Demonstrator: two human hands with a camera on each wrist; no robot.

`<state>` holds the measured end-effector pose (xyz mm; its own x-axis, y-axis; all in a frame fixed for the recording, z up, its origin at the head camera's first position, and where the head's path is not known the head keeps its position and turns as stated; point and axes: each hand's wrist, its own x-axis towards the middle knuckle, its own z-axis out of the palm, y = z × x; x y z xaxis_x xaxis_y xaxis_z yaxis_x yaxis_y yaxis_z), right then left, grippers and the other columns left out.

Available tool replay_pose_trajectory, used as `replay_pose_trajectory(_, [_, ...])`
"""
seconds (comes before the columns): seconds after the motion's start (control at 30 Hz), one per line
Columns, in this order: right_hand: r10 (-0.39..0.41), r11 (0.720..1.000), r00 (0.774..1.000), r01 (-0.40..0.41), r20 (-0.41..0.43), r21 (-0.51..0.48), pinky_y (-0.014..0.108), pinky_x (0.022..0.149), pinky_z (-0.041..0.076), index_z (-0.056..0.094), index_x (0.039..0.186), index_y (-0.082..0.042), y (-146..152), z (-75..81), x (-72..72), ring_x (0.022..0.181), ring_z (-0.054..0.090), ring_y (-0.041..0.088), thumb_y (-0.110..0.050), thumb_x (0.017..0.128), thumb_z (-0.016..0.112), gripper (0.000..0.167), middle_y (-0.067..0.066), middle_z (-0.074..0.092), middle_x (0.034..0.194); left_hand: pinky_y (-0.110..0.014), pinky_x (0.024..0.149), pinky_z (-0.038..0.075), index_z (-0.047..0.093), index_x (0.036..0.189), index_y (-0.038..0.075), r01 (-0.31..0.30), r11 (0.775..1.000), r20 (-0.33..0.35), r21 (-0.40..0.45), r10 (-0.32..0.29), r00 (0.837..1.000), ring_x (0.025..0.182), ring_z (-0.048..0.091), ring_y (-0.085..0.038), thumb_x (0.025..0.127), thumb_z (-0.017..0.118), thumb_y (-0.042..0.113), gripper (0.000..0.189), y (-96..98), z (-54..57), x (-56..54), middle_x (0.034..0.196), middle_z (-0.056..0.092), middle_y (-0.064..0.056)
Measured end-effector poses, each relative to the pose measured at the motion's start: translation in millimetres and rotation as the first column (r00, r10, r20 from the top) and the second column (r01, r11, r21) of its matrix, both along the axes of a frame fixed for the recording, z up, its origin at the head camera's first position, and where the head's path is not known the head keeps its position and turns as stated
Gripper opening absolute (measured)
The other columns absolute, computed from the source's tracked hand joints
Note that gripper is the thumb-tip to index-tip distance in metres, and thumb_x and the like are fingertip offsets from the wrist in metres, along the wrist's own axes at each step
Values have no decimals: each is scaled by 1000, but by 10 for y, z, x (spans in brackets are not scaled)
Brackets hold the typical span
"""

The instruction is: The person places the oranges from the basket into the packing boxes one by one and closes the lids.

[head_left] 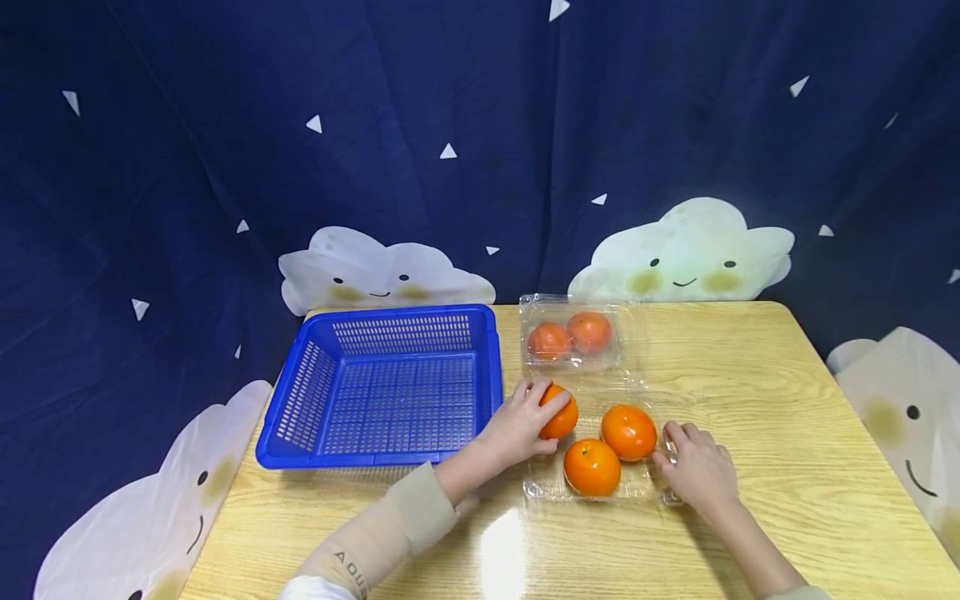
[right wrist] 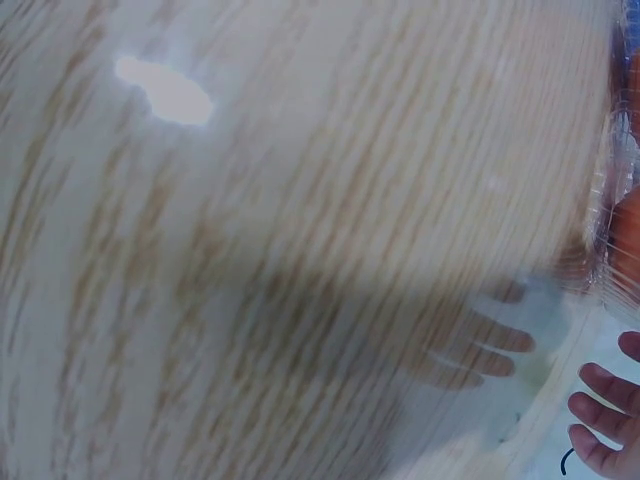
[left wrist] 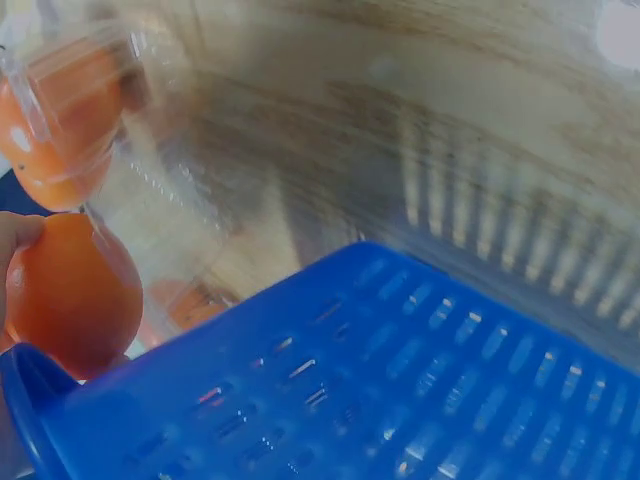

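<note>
My left hand [head_left: 528,422] holds an orange [head_left: 561,414], fingers over its top and thumb at the near side. In the left wrist view that orange [left wrist: 75,295] shows beyond the basket's rim. Two more oranges, one [head_left: 628,432] at the right and one [head_left: 592,467] nearer me, sit in a clear plastic clamshell box [head_left: 543,485]. At this box's right edge is my right hand [head_left: 701,468], its thumb side against the plastic. The right wrist view shows those fingers [right wrist: 605,400] loosely extended and spread.
A blue slotted basket [head_left: 401,400] stands left of the box, its rim close to my left forearm. Behind the box lies another clear box [head_left: 536,310] with two orange-red fruits [head_left: 588,332] seen through plastic. A dark blue curtain [head_left: 480,83] hangs behind the wooden table [head_left: 750,375].
</note>
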<state>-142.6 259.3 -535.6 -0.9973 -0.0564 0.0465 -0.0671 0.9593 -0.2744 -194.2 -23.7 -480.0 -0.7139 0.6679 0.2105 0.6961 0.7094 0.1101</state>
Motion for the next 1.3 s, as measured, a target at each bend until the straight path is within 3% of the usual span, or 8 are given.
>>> replay_pose_trajectory(0.27, [4, 1000, 1000, -4, -11, 5, 56, 71, 40, 52, 105, -6, 3, 4, -2, 96, 49, 41, -29, 82, 59, 34, 23, 52, 108, -32, 80, 50, 44, 131, 23, -5, 998, 50, -57, 8, 999, 107, 45, -30, 73, 72, 39, 66, 67, -49, 51, 129, 39, -13])
replay_pose_trajectory(0.8, [8, 1000, 1000, -8, -18, 3, 56, 70, 40, 52, 102, -7, -4, 9, 3, 96, 50, 42, -29, 82, 59, 31, 24, 52, 108, -27, 71, 50, 45, 128, 24, -23, 989, 0, -146, 23, 1000, 99, 47, -25, 70, 72, 40, 65, 147, -133, 68, 123, 41, -10])
replay_pose_trajectory(1.0, [2, 1000, 1000, -2, -14, 0, 58, 73, 40, 52, 106, -5, -3, 6, 3, 99, 48, 43, -30, 82, 58, 35, 25, 51, 111, -26, 70, 50, 44, 129, 24, -35, 985, 5, -170, 36, 999, 98, 47, -25, 70, 72, 41, 67, 174, -145, 70, 124, 41, -10])
replay_pose_trajectory(1.3, [4, 1000, 1000, -4, -12, -1, 59, 74, 39, 52, 109, -4, -2, 3, 1, 100, 48, 43, -29, 82, 57, 37, 25, 51, 112, -25, 67, 49, 44, 129, 24, -44, 975, -41, -216, 36, 999, 97, 48, -25, 69, 73, 42, 69, 194, -185, 74, 123, 43, -9])
